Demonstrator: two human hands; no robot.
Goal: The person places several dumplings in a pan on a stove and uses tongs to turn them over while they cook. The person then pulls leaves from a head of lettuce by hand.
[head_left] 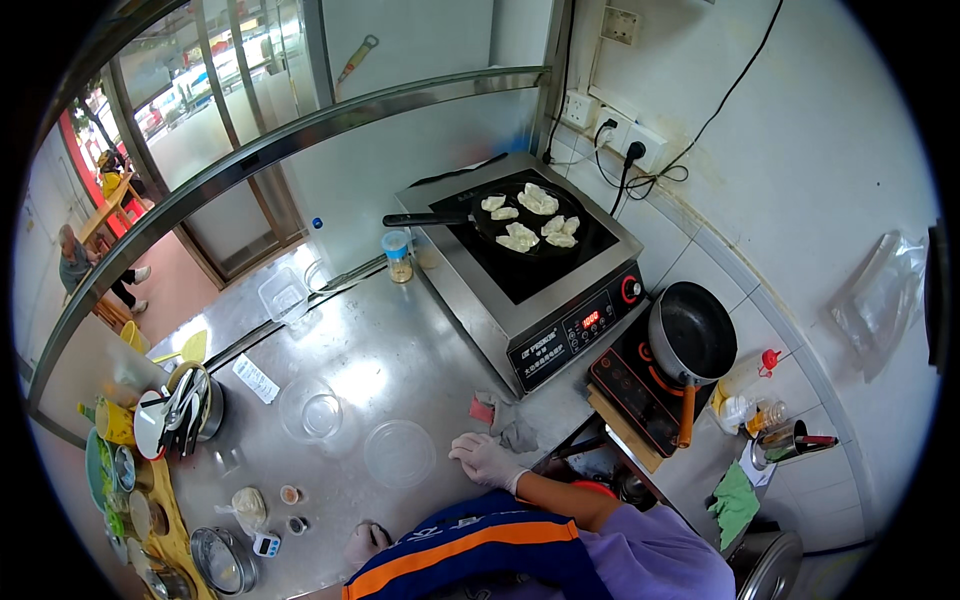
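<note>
My right hand [487,462], in a thin translucent glove, rests on the steel table [300,440] with its fingers loosely bent and apart, holding nothing visible. Just beyond it lies a grey cloth [515,432] with a reddish patch; a clear round lid [399,453] lies to its left. My left hand [367,543], also gloved, is low near my body with fingers curled; the apron partly covers it, and whatever it might hold is hidden. Ahead, a black frying pan [530,258] with several pale, irregular dough-like pieces [538,199] sits on a large induction cooker [590,285] whose display is lit.
A saucepan [692,330] stands on a smaller cooker [636,390] at right. A clear bowl [312,409], a shaker jar [397,257] and a utensil pot [208,405] are on the table. A metal-framed partition [340,118] runs behind; two people sit beyond it.
</note>
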